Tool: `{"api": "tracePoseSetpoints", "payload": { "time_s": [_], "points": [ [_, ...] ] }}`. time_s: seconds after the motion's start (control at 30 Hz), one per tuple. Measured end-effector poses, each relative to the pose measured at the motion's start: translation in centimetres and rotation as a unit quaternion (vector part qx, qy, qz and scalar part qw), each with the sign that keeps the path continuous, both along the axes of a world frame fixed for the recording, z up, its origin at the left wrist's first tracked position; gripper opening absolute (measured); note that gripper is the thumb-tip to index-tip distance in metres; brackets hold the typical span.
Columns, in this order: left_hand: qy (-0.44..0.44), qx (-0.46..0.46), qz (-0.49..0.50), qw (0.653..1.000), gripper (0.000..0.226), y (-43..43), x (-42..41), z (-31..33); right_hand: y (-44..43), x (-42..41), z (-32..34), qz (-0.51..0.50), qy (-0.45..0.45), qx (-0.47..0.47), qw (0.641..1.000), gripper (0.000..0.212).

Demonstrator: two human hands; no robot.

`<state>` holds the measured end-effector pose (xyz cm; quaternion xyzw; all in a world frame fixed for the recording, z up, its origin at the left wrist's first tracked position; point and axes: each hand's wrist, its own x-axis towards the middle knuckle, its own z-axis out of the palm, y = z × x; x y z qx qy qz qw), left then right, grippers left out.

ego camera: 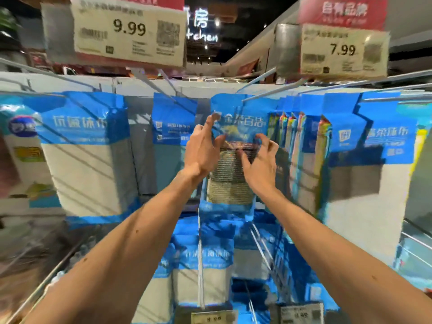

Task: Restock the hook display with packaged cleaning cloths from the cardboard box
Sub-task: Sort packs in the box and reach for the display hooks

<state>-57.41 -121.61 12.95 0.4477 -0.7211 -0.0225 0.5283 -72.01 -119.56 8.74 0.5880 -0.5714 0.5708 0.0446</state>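
Note:
A cleaning cloth pack (230, 183) with a blue header and a grey-and-tan mesh cloth hangs in the middle of the display, its top at the tip of a metal hook (258, 94). My left hand (203, 148) grips the pack's left edge, index finger stretched up onto the header. My right hand (260, 160) has curled fingers and thumb pinching the pack's front, just below the header. The cardboard box is out of view.
Blue-and-white cloth packs hang on hooks to the left (86, 150) and right (364, 160), with more on the row below (205, 265). Price tags reading 9.99 (129, 29) and 7.99 (342, 50) hang overhead at hook ends. Bare hook rods jut toward me.

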Motion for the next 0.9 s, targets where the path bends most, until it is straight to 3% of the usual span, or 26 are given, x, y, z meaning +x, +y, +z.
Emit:
{"api": "tracePoseSetpoints", "payload": {
  "time_s": [0.17, 0.3, 0.43, 0.53, 0.63, 0.73, 0.8, 0.9],
  "points": [
    [0.009, 0.037, 0.009, 0.999, 0.053, -4.4, -1.5, -1.8, -3.6, -0.2, -0.5, 0.004, 0.001, 0.021, 1.0, 0.055],
    [0.001, 0.072, 0.029, 0.997, 0.058, -6.4, -1.6, -1.6, -5.2, -0.9, -1.6, 0.012, 0.047, 0.083, 0.995, 0.078],
    [-0.106, 0.111, 0.045, 0.987, 0.065, -5.7, -0.3, -0.8, -4.6, -1.6, -2.9, 0.039, 0.043, 0.185, 0.981, 0.08],
    [-0.18, 0.128, 0.072, 0.973, 0.045, -2.6, 1.8, -0.8, -2.7, -1.2, -3.8, 0.04, 0.061, 0.233, 0.97, 0.066],
    [-0.245, 0.124, 0.105, 0.956, 0.023, 2.5, 5.0, -1.3, 0.9, 0.2, -4.0, 0.076, 0.09, 0.198, 0.973, 0.048],
    [-0.351, 0.114, 0.163, 0.915, 0.027, 9.2, 9.5, -2.6, 6.7, 3.2, -4.6, 0.161, 0.125, 0.097, 0.974, 0.032],
    [-0.408, 0.105, 0.195, 0.885, 0.031, 14.9, 13.5, -4.2, 11.9, 6.2, -5.7, 0.212, 0.16, 0.079, 0.961, 0.029],
    [-0.413, 0.117, 0.212, 0.878, 0.04, 26.2, 20.0, -6.7, 20.7, 12.1, -8.9, 0.303, 0.225, 0.042, 0.925, 0.039]
  ]
}}
